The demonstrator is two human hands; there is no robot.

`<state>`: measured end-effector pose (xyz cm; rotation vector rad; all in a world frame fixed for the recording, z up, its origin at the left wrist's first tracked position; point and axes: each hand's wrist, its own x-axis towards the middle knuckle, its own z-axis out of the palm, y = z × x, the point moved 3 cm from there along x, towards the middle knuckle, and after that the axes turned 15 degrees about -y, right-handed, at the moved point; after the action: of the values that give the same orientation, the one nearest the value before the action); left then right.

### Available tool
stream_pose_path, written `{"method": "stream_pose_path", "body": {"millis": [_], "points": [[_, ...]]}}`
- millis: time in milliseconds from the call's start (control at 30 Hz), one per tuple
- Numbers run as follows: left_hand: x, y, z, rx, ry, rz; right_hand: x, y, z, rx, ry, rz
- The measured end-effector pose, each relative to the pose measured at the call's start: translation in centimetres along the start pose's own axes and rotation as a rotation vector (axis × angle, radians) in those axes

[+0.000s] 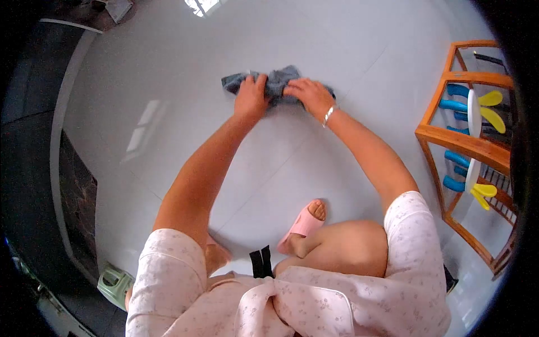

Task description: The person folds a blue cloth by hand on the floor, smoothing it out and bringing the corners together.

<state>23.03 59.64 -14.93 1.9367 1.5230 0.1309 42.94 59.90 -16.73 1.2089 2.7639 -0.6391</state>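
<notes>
A crumpled grey cloth (277, 83) is stretched between both hands at the upper middle of the view, over the pale tiled floor. My left hand (251, 95) has its fingers closed over the left part of the cloth. On the right part, my right hand (310, 95) grips the cloth with bent fingers, a bracelet (329, 115) at its wrist. Both arms reach forward and the hands are slightly apart. The undersides of the fingers are hidden, and I cannot tell how firmly the cloth touches the floor.
Glossy light floor tiles (168, 73) surround the hands. At the right stands an orange-brown wooden frame (463, 140) with blue, white and yellow parts. A dark panel (33, 112) lines the left side. A pale green plastic object (115, 285) is at lower left, and a pink slipper (303, 224) lies below.
</notes>
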Motion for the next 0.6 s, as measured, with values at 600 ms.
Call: {"method": "stream_pose_path", "body": {"millis": [600], "points": [[-8.6,-9.3,-2.4,0.052,0.163,-0.073,4.2,-10.6,3.0,0.04,-0.019,-0.14]]}}
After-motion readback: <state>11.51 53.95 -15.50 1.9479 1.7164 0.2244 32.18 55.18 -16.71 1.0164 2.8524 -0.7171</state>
